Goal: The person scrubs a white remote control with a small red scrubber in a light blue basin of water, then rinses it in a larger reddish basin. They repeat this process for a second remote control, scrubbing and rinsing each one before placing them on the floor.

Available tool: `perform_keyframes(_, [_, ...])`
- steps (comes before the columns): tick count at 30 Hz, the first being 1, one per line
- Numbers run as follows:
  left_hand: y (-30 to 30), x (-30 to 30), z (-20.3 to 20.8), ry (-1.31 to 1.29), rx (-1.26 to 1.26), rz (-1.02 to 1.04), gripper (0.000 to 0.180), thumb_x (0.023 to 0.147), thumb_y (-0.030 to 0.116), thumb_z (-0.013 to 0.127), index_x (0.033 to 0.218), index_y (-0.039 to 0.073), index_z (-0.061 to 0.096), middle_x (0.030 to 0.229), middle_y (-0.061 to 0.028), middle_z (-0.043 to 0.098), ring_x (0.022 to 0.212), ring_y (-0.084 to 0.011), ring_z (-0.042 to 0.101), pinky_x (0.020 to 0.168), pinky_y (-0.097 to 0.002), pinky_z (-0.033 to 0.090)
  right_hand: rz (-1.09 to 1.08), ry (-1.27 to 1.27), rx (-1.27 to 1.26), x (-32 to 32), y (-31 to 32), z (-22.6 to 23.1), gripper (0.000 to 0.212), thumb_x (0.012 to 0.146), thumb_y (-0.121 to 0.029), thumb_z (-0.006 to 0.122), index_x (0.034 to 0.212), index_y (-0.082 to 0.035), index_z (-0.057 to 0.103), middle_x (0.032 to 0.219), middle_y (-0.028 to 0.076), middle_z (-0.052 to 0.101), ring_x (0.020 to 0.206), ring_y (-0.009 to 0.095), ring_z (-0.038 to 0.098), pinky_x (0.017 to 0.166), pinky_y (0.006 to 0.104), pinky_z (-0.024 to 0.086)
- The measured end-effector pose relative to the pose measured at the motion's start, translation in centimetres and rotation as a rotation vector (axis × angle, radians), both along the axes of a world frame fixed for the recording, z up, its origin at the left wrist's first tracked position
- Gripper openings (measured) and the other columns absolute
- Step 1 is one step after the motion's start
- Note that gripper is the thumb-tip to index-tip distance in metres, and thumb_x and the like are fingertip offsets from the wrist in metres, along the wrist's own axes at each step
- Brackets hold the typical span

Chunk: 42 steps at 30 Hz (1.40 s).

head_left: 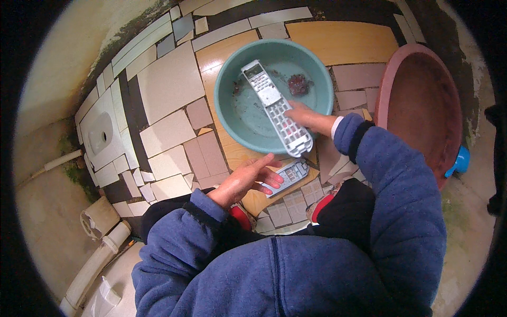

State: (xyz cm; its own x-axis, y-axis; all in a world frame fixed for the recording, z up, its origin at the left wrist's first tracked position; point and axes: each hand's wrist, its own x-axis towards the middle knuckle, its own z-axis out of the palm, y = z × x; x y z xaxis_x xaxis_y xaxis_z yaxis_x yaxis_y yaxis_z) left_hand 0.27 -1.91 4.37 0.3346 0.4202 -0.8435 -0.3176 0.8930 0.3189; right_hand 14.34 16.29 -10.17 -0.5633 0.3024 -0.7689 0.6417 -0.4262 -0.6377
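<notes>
- A person in a blue jacket (332,269) leans over a teal basin (228,113) on a tiled floor (171,74); clock directions centre on the basin, 12 pointing away from the wearer.
- The right hand (306,116) holds a long white panel (271,99), fingers narrowed on its right edge about midway along; how far they wrap underneath is hidden.
- Ribbed with rows of holes, the white panel slants above the basin, far end toward 11 o'clock, near end past the rim at 5; whether it touches the rim cannot be told.
- Between 6 and 7 o'clock, the left hand (243,180) hangs with fingers wide and loosely curved, grasping nothing.
- A grey panel (292,175) lies on the floor at 6 o'clock, partly covered from view by the left fingers; contact cannot be judged.
- Inside the basin, a dark red clump (299,84) sits at 2 o'clock.
- A red tub (417,111) stands at 3 o'clock.
- The step in hand appears to be one-handed handling of the white panel over the basin.
- The next move, on that reading, calls for a secure right-hand hold, the free left hand steadying the overhanging end, and care around the rim.
</notes>
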Motion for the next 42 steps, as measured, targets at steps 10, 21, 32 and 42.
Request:
perform_keyframes(10, [0.1,0.2,-0.1,-0.013,0.039,0.055,0.058,0.098,0.049,0.044,0.125,-0.002,0.049,0.098,-0.0129,0.065,0.086,-0.0159,0.063,0.074,-0.0307,0.053,0.356,-0.097,0.650,2.1,2.3,-4.2,0.056,0.086,-0.007,0.041,0.141,-0.015,0.042,0.106,0.020,0.065,0.080,0.024,0.067,0.074,0.0348,0.053])
perform_keyframes(21, [0.1,0.3,0.1,-0.018,0.049,0.065,0.055,0.098,0.046,0.044,0.126,-0.001,0.050,0.099,-0.0123,0.063,0.087,-0.0168,0.062,0.076,-0.0308,0.053,0.278,-0.083,0.593,0.4,2.7,-2.4,0.058,0.080,-0.001,0.042,0.138,-0.011,0.046,0.099,0.026,0.066,0.075,0.034,0.068,0.069,0.0399,0.054])
perform_keyframes(32, [0.0,0.3,0.2,-0.021,0.064,0.071,0.054,0.098,0.046,0.044,0.126,0.000,0.050,0.100,-0.0117,0.062,0.088,-0.0160,0.061,0.076,-0.0300,0.052,0.658,0.005,0.698,0.0,3.3,-4.3,0.054,0.078,-0.003,0.049,0.132,-0.009,0.053,0.099,0.026,0.065,0.092,0.039,0.065,0.080,0.0429,0.051])
perform_keyframes(42, [-0.3,0.3,0.5,-0.018,0.078,0.067,0.055,0.098,0.047,0.044,0.126,0.000,0.049,0.100,-0.0116,0.061,0.089,-0.0161,0.061,0.077,-0.0301,0.052,0.589,-0.054,0.584,-0.4,3.8,-4.7,0.053,0.072,-0.003,0.052,0.124,-0.008,0.059,0.102,0.028,0.064,0.096,0.041,0.063,0.084,0.0437,0.050])
